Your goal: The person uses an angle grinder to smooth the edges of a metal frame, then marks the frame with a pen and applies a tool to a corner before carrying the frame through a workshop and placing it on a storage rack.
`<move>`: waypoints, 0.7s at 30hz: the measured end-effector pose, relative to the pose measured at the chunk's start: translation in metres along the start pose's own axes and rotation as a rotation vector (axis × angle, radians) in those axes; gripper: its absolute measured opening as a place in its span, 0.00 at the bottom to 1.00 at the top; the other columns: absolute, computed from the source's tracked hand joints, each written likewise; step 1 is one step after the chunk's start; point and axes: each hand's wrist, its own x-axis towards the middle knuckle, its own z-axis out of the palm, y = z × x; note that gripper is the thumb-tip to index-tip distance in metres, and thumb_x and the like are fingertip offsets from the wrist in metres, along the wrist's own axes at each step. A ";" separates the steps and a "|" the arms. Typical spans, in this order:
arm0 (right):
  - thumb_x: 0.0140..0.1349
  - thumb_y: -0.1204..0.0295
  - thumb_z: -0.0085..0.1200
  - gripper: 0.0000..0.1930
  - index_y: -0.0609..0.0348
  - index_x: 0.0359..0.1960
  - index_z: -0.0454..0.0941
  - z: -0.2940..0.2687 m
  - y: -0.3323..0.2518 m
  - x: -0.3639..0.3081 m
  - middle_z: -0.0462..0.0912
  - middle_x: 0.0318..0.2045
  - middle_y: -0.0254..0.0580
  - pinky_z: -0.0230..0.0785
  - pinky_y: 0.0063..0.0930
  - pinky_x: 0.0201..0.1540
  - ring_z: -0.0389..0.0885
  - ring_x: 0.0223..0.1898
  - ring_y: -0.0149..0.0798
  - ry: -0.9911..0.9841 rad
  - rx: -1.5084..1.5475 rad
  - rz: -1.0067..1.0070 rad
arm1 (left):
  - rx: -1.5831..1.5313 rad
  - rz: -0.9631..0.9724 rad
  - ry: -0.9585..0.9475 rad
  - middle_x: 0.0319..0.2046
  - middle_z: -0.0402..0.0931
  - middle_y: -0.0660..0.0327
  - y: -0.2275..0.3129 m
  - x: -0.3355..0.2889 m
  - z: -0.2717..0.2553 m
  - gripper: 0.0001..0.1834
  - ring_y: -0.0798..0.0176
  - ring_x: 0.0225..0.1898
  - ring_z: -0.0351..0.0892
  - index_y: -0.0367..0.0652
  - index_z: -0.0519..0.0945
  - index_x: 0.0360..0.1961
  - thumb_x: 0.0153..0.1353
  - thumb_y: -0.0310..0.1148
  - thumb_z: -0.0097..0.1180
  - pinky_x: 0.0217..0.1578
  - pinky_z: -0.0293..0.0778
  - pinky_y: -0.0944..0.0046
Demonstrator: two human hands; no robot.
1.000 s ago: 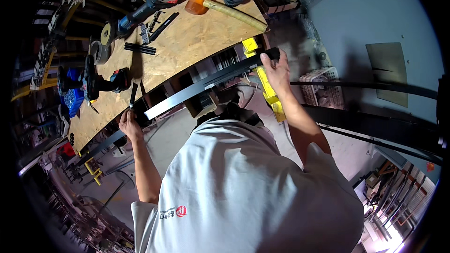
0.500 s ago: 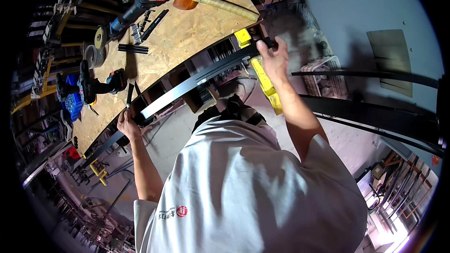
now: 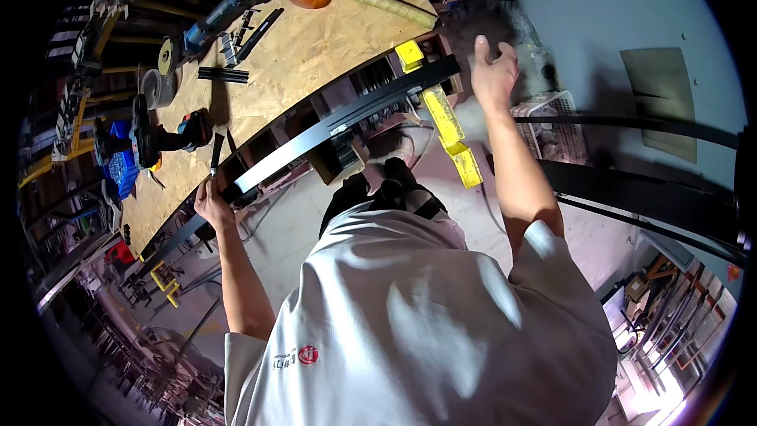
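A long dark metal profile (image 3: 296,147) lies slantwise along the front of the workbench, its right part across a yellow metal support (image 3: 443,120). At its left part is my left hand (image 3: 213,205), fingers pinched together. A slim black-handled tool (image 3: 216,152) with a bright collar sticks up from those fingertips; its exact kind is unclear. My right hand (image 3: 495,77) is off the profile, just beyond its right end, with thumb and fingers apart and nothing in them.
On the wooden bench top (image 3: 315,55) lie an orange-headed mallet (image 3: 371,4), an angle grinder (image 3: 229,8), a cordless drill (image 3: 169,142) and short black strips (image 3: 223,75). A blue bin (image 3: 120,162) stands left. More dark profiles (image 3: 631,193) and a white basket (image 3: 552,126) are at right.
My right hand has let go of the profile's right end and moved away to the right. My left hand has shifted slightly down and left with the black-handled tool.
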 end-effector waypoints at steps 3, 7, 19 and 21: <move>0.65 0.46 0.63 0.39 0.73 0.61 0.71 0.003 0.009 0.003 0.76 0.57 0.68 0.61 0.55 0.67 0.69 0.63 0.64 -0.050 -0.022 -0.149 | -0.023 0.011 0.001 0.23 0.68 0.68 -0.001 0.000 -0.001 0.13 0.72 0.27 0.62 0.34 0.76 0.25 0.70 0.23 0.53 0.32 0.59 0.69; 0.67 0.47 0.62 0.36 0.72 0.60 0.72 -0.004 0.015 -0.019 0.76 0.57 0.67 0.60 0.57 0.67 0.69 0.63 0.64 0.140 -0.075 -0.160 | -0.055 0.016 -0.035 0.24 0.72 0.67 -0.010 0.006 -0.006 0.09 0.72 0.28 0.65 0.31 0.82 0.31 0.69 0.24 0.56 0.32 0.61 0.69; 0.70 0.71 0.62 0.10 0.62 0.48 0.80 0.017 -0.140 -0.218 0.82 0.33 0.34 0.73 0.21 0.35 0.78 0.34 0.24 -0.758 0.603 -0.303 | -0.189 -0.024 -0.372 0.29 0.79 0.65 -0.011 0.005 -0.035 0.10 0.71 0.33 0.70 0.27 0.85 0.39 0.68 0.27 0.59 0.38 0.65 0.70; 0.70 0.66 0.64 0.24 0.70 0.60 0.73 0.053 -0.176 -0.271 0.84 0.33 0.42 0.73 0.24 0.26 0.80 0.25 0.28 -1.365 0.519 0.024 | -0.217 -0.018 -0.431 0.28 0.78 0.64 -0.009 0.006 -0.041 0.10 0.70 0.34 0.70 0.27 0.85 0.40 0.67 0.26 0.59 0.38 0.65 0.69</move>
